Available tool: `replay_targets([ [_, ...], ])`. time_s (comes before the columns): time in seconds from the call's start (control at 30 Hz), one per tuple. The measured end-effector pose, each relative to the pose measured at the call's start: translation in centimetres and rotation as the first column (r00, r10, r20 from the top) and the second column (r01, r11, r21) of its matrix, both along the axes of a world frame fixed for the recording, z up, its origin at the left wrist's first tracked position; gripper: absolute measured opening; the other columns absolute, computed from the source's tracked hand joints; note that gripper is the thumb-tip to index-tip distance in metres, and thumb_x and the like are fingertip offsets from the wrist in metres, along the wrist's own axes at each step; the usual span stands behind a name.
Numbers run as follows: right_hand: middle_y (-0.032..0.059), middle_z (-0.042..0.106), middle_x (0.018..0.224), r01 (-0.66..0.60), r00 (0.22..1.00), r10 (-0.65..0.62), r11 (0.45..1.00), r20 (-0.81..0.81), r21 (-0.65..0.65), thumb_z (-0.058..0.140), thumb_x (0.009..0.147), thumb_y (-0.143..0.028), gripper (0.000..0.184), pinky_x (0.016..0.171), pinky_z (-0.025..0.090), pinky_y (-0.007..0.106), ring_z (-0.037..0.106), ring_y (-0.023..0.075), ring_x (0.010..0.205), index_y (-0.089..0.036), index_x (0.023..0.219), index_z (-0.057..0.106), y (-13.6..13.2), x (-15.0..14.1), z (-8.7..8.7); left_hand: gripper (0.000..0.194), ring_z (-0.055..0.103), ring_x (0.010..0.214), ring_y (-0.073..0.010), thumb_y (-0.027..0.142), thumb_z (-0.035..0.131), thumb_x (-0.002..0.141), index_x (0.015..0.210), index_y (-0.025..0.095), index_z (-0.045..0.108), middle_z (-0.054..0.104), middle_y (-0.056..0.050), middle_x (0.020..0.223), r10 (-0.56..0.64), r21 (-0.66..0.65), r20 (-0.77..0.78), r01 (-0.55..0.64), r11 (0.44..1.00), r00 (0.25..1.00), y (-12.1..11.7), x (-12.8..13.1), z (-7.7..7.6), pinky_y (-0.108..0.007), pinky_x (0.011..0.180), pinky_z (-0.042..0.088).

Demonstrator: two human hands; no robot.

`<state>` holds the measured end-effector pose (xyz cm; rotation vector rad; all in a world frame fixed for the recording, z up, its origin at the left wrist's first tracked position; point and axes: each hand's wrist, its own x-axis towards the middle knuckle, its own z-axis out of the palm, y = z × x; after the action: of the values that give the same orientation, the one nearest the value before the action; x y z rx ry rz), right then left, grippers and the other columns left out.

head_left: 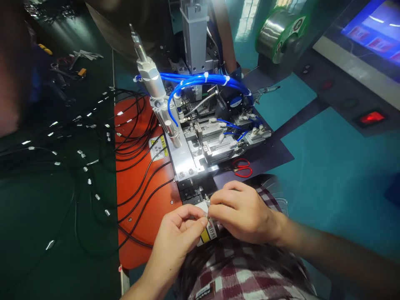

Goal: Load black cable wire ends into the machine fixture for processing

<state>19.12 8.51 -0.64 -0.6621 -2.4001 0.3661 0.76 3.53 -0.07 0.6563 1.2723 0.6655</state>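
- Although its far side is dim, our dark green table [28,266] shows a flat surface toward its right edge.
- Beyond the orange-red plate's right edge, we see a pneumatic fixture [184,162] of bright metal blocks and cylinders, glossy blue air tubes [203,79] arching over it.
- That smooth orange-red plate [150,221] adjoins the table's right edge.
- Slim black cables [146,129] loop across that edge, some with shiny metal tips [108,213].
- By the plate's near right corner, our left hand [178,233] presses thumb to forefinger, apparently on a thin wire [208,218]; our right hand [242,212] bunches its fingers just beside, grasping what we cannot tell.
- Scissors [238,168] with rounded red handles lie beside the fixture's near edge.
- Tiny and mostly hidden, the wire sits at our fingertips; we judge the step to be fine finger work on it, calling next for a light, steady pinch.
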Motion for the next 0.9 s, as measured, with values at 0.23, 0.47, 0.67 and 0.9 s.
replay_targets([
  [0.23,0.0041,0.065,0.075,0.088,0.994,-0.087,0.996,-0.072,0.011,0.043,0.09,-0.009,0.019,0.067,0.04,0.031,0.056,0.0146,0.066,-0.016,0.081,0.058,-0.8,-0.3,-1.0,0.025,0.022,0.046,-0.0055,0.039,0.067,0.079,0.083,0.016,0.061,0.03,0.009,0.048,-0.005,0.009,0.005,0.005,1.0,1.0,-0.2,-0.1,0.1,-0.021,0.045,0.011],
  [0.47,0.0023,0.065,0.072,0.168,0.977,-0.145,0.974,-0.153,0.151,0.043,0.086,-0.006,0.019,0.065,0.035,0.031,0.055,0.0125,0.061,-0.016,0.083,0.059,-1.4,-0.5,-2.2,0.024,0.023,0.047,-0.006,0.038,0.069,0.078,0.08,0.016,0.062,0.03,0.008,0.047,0.048,-0.016,0.041,-0.047,0.999,0.998,-0.1,0.1,0.0,-0.023,0.046,0.013],
  [0.67,-0.0002,0.065,0.067,0.151,0.982,-0.121,0.964,-0.142,0.221,0.04,0.089,-0.01,0.022,0.065,0.03,0.033,0.052,0.0108,0.054,-0.017,0.084,0.06,-1.0,-0.5,-2.5,0.025,0.021,0.048,-0.0063,0.037,0.073,0.073,0.077,0.015,0.062,0.03,0.008,0.047,0.098,-0.064,0.123,-0.09,0.994,0.988,0.0,0.2,0.4,-0.022,0.046,0.014],
  [0.9,0.0014,0.065,0.072,0.097,0.991,-0.078,0.98,-0.109,0.176,0.04,0.089,-0.008,0.019,0.067,0.03,0.033,0.056,0.0126,0.061,-0.017,0.083,0.056,-0.7,-0.3,-1.7,0.026,0.021,0.046,-0.005,0.037,0.076,0.07,0.073,0.014,0.062,0.033,0.008,0.048,0.142,-0.062,0.098,-0.136,0.989,0.985,0.0,0.3,0.5,-0.021,0.044,0.013],
])
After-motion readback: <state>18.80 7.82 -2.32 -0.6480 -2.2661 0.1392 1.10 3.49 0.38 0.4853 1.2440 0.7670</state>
